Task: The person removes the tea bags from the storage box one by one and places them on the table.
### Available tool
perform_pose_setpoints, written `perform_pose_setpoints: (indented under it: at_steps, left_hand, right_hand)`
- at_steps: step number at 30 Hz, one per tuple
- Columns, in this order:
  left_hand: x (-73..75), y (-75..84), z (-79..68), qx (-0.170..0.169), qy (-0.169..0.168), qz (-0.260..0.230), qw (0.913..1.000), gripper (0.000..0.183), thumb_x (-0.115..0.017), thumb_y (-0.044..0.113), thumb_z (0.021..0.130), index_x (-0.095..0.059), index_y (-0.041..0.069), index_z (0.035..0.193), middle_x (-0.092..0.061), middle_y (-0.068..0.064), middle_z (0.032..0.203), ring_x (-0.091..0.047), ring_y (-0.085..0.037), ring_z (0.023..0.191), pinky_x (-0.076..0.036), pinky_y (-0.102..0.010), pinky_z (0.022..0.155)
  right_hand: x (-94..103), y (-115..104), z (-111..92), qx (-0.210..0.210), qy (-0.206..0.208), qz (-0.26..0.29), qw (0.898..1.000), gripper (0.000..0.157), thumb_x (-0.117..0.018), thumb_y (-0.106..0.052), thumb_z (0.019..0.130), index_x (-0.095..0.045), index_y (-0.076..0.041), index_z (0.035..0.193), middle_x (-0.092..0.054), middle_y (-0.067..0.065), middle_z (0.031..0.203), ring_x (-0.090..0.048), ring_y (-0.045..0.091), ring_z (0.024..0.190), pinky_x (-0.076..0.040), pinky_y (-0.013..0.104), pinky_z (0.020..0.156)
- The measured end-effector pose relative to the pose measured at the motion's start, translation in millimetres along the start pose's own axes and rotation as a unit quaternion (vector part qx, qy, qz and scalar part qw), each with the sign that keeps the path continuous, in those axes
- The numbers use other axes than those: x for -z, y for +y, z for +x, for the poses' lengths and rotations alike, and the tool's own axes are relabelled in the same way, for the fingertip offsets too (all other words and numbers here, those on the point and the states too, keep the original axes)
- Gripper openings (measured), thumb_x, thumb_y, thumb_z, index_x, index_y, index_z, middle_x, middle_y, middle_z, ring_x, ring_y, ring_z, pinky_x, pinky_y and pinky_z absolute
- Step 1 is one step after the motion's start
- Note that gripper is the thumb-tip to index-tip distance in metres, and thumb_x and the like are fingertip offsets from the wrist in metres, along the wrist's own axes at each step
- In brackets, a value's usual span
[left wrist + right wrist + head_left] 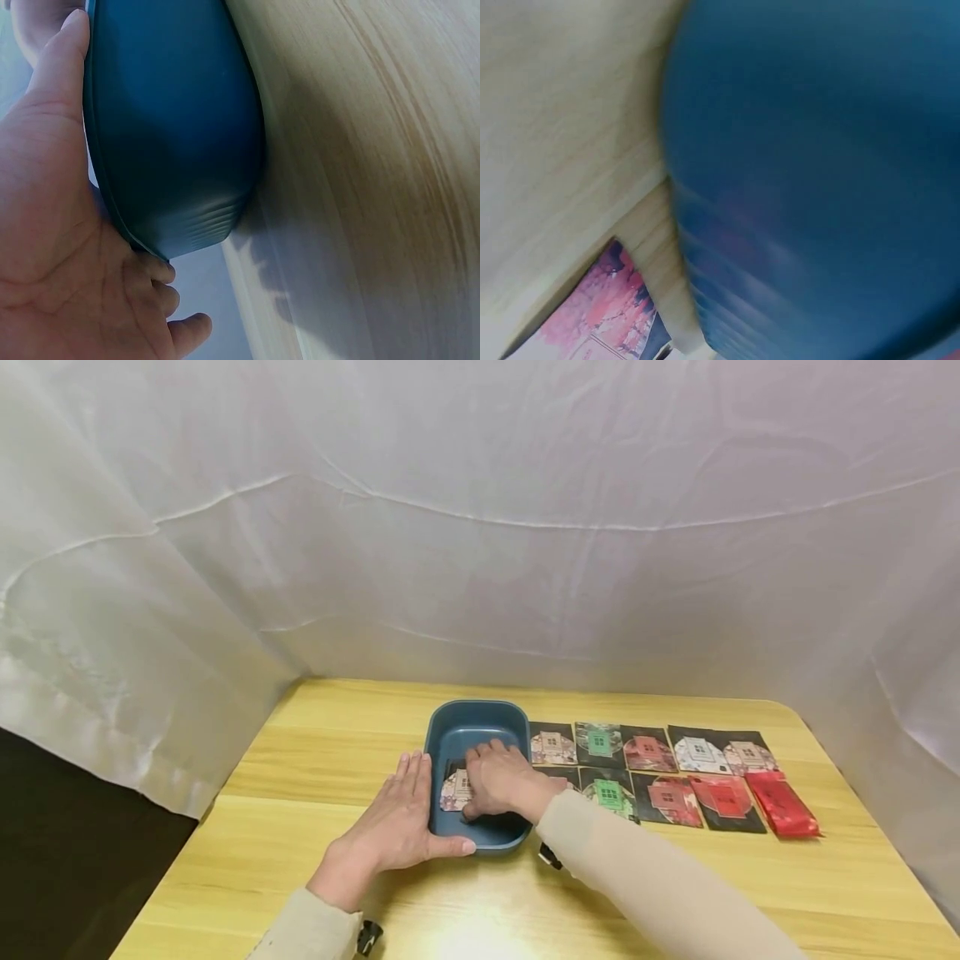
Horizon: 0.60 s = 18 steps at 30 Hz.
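Note:
A deep blue plastic bin [480, 714] with rounded corners stands on the table. My left hand [397, 818] lies along its left side, fingers straight, thumb stretched over the near rim. In the left wrist view the thumb [64, 64] runs along the bin's rim. My right hand [498, 777] reaches down inside, its bent fingers and thumb spread over the right part of a dark, flat packet [456, 787] with a pale floral print. The hand hides that part, and I cannot tell if it grips the packet. In the right wrist view the bin's outer wall [802, 172] hides the fingers.
Right of the bin, two rows of flat printed packets lie on the wooden table [315, 777], among them a green-labelled packet [600, 742] and a red-labelled packet [648, 750]. A puffy red packet [783, 806] ends the near row. Pale curtains [525, 593] hang behind the table.

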<state>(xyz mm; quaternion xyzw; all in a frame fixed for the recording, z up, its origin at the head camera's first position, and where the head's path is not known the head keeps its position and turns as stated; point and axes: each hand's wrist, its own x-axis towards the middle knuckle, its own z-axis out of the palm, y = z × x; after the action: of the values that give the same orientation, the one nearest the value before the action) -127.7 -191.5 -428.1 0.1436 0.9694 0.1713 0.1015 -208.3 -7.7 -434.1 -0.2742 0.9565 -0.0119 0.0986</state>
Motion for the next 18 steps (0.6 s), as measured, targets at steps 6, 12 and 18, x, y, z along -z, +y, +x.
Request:
perform_pose_setpoints:
  at_steps: [6,12,18]
  left_hand:
    - [0.4,-0.5,-0.4,0.001,-0.002,-0.001,1.0,0.143,-0.069,0.086,0.078,-0.007,-0.01,0.165,-0.006,-0.031,0.173,-0.004,-0.044,0.163,-0.019,-0.059,0.131]
    - [0.5,-0.6,0.0,0.004,-0.003,-0.002,1.0,0.142,-0.07,0.084,0.079,-0.007,-0.009,0.165,-0.006,-0.031,0.173,-0.004,-0.044,0.163,-0.018,-0.058,0.131]
    - [0.9,0.1,-0.5,0.003,-0.002,-0.003,1.0,0.141,-0.07,0.083,0.08,-0.007,-0.01,0.165,-0.006,-0.032,0.173,-0.004,-0.045,0.163,-0.018,-0.059,0.131]
  right_hand:
    - [0.2,-0.3,1.9,-0.011,-0.009,0.008,1.0,0.088,-0.086,-0.064,0.077,-0.064,-0.005,0.138,-0.062,0.014,0.137,-0.054,0.031,0.129,-0.047,0.054,0.112]
    - [0.3,-0.5,3.6,-0.012,-0.011,0.018,1.0,0.084,-0.087,-0.062,0.076,-0.065,-0.006,0.136,-0.059,0.016,0.139,-0.053,0.033,0.131,-0.046,0.056,0.114]
    - [3.6,3.0,-1.3,0.015,0.024,0.0,1.0,0.088,-0.084,-0.057,0.078,-0.055,-0.005,0.142,-0.059,0.015,0.139,-0.053,0.034,0.132,-0.046,0.052,0.115]
